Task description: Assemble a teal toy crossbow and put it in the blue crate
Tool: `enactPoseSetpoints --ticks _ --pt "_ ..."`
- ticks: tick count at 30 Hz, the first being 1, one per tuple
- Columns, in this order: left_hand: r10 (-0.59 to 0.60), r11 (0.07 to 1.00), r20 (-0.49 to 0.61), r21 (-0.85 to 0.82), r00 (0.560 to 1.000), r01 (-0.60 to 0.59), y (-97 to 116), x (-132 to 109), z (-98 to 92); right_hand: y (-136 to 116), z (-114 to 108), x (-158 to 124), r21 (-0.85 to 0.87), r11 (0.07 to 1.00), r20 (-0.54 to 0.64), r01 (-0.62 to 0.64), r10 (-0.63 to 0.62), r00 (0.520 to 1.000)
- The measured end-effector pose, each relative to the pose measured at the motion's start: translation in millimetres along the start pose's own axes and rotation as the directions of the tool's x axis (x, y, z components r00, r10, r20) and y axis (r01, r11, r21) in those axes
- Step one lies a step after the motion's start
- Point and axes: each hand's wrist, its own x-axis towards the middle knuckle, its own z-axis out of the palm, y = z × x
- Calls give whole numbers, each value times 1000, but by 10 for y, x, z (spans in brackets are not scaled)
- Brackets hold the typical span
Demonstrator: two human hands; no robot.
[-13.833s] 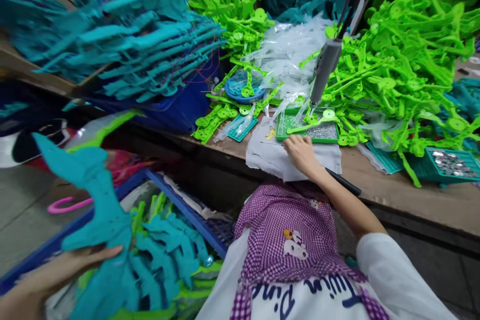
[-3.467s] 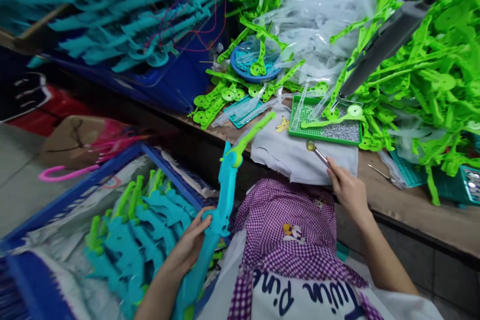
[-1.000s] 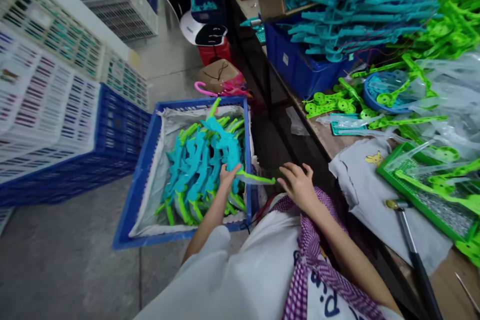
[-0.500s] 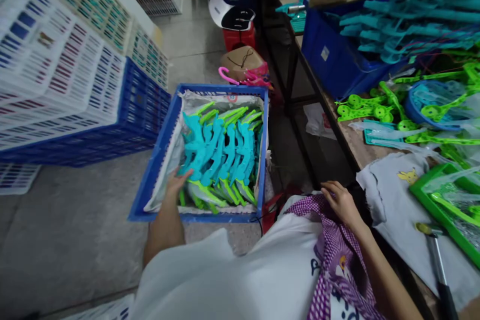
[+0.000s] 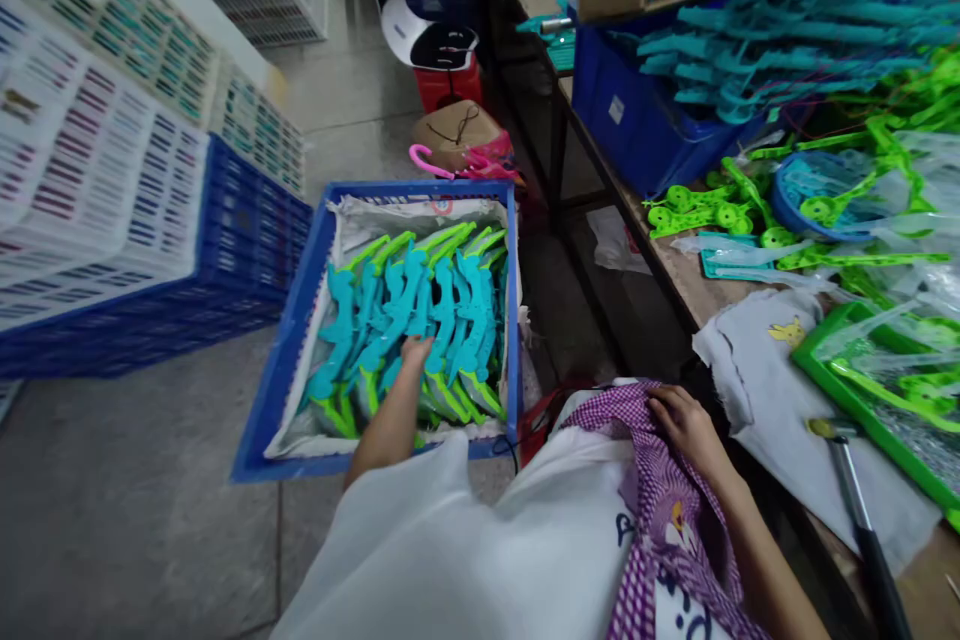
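A blue crate (image 5: 262, 400) lined with white cloth stands on the floor before me. Inside lie several turquoise and lime-green plastic parts (image 5: 397, 305) in a slanting row. My left hand (image 5: 416, 352) reaches in over the middle of the row, its fingers at a turquoise part; most of them are hidden, so its grip does not show. On the purple checked cloth (image 5: 607, 410) at my lap rests my right hand (image 5: 679, 420), its fingers bent against the fabric.
Stacked crates (image 5: 240, 230) rise on the left. A workbench (image 5: 675, 275) on the right bears a blue bin (image 5: 615, 105), a green tray (image 5: 847, 370) and a hammer (image 5: 862, 500). Behind the crate are a cardboard box (image 5: 454, 125) and a chair (image 5: 401, 20).
My left hand has moved right, from the crate's left side to the middle of the row. Turquoise parts now lie spread further left. The whole view has shifted slightly.
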Motion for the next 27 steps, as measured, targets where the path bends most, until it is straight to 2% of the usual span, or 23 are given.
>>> enactPoseSetpoints --ticks 2,4,6,9,12,14,15,17,19,21,22,24,26,27 --pt "-16 994 19 -108 1000 18 199 -106 323 -11 18 -17 -18 1000 4 -2 2 1000" --pt "23 974 42 -227 999 -13 533 -220 671 -77 21 -14 -47 999 15 -4 5 1000" --pt "116 932 56 -353 992 -89 993 -381 1031 -170 6 1 -64 998 36 -9 11 999" --pt "290 825 63 -523 955 -216 1835 -760 1521 -274 -55 22 -56 998 63 -38 42 997" --pt "471 667 50 -673 881 -319 2708 -1297 1865 -287 -129 -16 -33 996 50 -82 84 995" --pt "566 456 -28 -822 824 -341 3218 -1736 2016 -257 -170 -82 -11 994 18 -106 106 994" --pt "590 394 -42 -857 807 -333 3428 -1977 2076 -236 -189 -122 5 993 4 -116 116 993" --pt "605 353 -4 -895 796 -273 3724 -2479 2171 -193 -230 -206 46 990 -9 -131 132 991" --pt "651 374 78 -899 755 -229 3845 -2941 2214 -160 -286 -296 88 985 -6 -147 148 989" --pt "727 380 148 -900 670 -213 3836 -3253 2155 -147 -359 -406 118 978 -13 -173 176 984" --pt "767 363 156 -905 622 -222 3815 -3321 2071 -149 -400 -472 136 973 -26 -187 192 981" --pt "841 286 80 -906 536 -313 3821 -3246 1782 -166 -483 -620 193 961 -63 -200 215 974" --pt "872 175 -133 -814 472 -554 3992 -2914 1363 -190 -562 -752 273 942 -94 -193 226 970" --pt "854 137 -267 -714 447 -687 4163 -2678 1134 -202 -599 -797 312 932 -100 -187 228 969"
